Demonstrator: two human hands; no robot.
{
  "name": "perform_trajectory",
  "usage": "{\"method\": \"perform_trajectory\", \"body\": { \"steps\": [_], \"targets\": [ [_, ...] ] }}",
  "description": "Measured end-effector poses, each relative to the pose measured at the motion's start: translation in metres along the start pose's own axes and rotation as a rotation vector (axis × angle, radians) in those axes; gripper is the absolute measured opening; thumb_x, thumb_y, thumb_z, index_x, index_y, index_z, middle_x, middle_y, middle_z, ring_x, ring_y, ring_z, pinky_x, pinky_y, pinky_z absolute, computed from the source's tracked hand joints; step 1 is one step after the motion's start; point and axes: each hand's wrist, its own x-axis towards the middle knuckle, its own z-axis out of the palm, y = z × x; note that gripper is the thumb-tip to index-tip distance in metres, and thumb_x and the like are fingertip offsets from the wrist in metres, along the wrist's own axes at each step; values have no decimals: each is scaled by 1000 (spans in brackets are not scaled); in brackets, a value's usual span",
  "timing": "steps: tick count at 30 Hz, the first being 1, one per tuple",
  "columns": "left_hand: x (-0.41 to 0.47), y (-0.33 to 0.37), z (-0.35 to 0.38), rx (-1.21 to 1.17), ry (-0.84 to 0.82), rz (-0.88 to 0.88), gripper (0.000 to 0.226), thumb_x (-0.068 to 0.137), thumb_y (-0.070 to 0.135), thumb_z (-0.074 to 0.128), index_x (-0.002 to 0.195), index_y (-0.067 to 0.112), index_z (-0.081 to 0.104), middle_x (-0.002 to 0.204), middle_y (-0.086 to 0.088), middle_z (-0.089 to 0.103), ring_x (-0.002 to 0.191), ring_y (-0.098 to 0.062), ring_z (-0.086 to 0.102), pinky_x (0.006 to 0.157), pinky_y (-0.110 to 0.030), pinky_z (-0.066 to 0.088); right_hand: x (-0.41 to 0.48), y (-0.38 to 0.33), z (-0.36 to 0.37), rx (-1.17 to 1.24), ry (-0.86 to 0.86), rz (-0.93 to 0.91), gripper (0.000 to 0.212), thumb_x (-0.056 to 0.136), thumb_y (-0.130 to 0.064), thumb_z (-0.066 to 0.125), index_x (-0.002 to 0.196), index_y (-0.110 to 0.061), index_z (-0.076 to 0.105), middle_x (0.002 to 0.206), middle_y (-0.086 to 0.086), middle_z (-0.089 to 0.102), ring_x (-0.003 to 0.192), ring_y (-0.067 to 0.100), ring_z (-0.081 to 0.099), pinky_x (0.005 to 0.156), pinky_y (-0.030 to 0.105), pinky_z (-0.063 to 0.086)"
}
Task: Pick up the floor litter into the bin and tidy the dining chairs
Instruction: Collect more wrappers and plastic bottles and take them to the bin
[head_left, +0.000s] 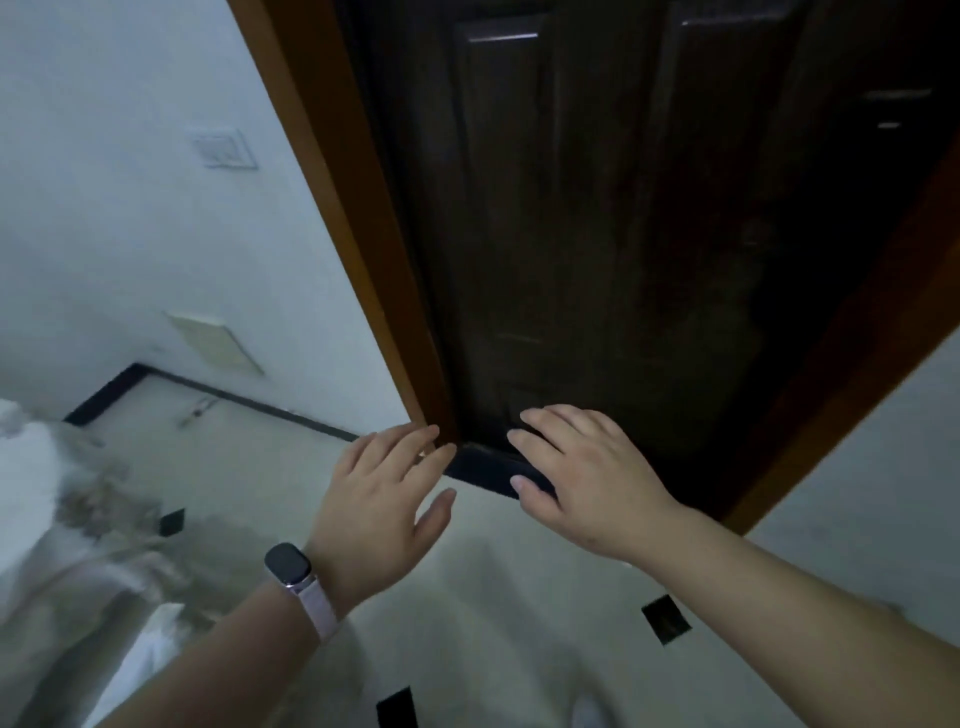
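Note:
My left hand (382, 499) is stretched out in front of me with straight, spread fingers and holds nothing; a watch sits on its wrist. My right hand (576, 478) is beside it, also flat with relaxed fingers and empty. Both hover above the pale tiled floor (493, 597) before a dark wooden door (597, 234). A small thin piece of something lies on the floor near the far wall (195, 411), too blurred to identify. No bin and no dining chair is in view.
The door has an orange-brown frame (358, 208). White walls stand left and right, with a switch plate (223, 148) and a low panel (215, 343) on the left one. A blurred white and grey shape (62, 499) fills the left edge.

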Motion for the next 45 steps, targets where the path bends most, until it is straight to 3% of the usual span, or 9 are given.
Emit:
{"method": "perform_trajectory", "body": {
  "steps": [5,9,12,20,27,31,38,45],
  "targets": [
    [18,-32,6,58,-25,-116,43,94,43,46,128,21,60,134,-5,61,125,-29,55,101,-47,44,62,21,24,56,-56,-100,47,94,-47,44,129,-21,61,133,1,58,125,22,51,103,42,43],
    [17,-72,18,87,3,-232,43,93,43,50,127,21,63,132,-3,62,122,-29,56,100,-44,39,118,8,51,64,-80,-189,46,91,-48,43,122,-21,64,124,-2,61,117,20,54,96,39,47],
    [15,-110,36,69,5,-310,43,92,41,51,126,19,64,132,-5,63,122,-31,57,100,-45,40,164,-4,76,87,-106,-249,49,92,-48,40,125,-20,63,129,0,60,120,22,54,99,41,46],
    [35,-266,83,54,33,-470,47,91,44,47,125,18,66,130,-7,64,120,-32,57,99,-44,36,314,-41,135,56,-136,-377,46,93,-45,47,125,-17,63,130,5,60,121,25,53,98,43,46],
    [47,-396,82,66,135,-553,42,89,42,51,121,18,66,126,-6,65,115,-31,60,94,-41,37,455,-102,168,43,9,-472,46,90,-43,47,120,-14,65,126,9,62,115,27,54,92,42,47],
    [40,-447,81,96,152,-621,43,88,42,52,119,18,68,125,-6,66,114,-31,60,93,-41,37,503,-136,200,70,-14,-515,47,90,-44,44,120,-15,65,127,7,62,115,25,53,93,39,47],
    [24,-531,101,91,101,-773,42,89,43,52,120,18,67,124,-6,66,113,-31,60,91,-45,49,598,-187,264,127,-67,-633,46,89,-44,44,115,-14,68,123,6,64,111,24,56,89,38,49],
    [47,-647,126,159,11,-871,44,90,45,49,123,21,64,128,-3,63,115,-29,57,95,-42,41,724,-225,345,208,-120,-696,47,90,-44,44,119,-13,64,123,7,62,112,27,56,91,41,48]
  ]
}}
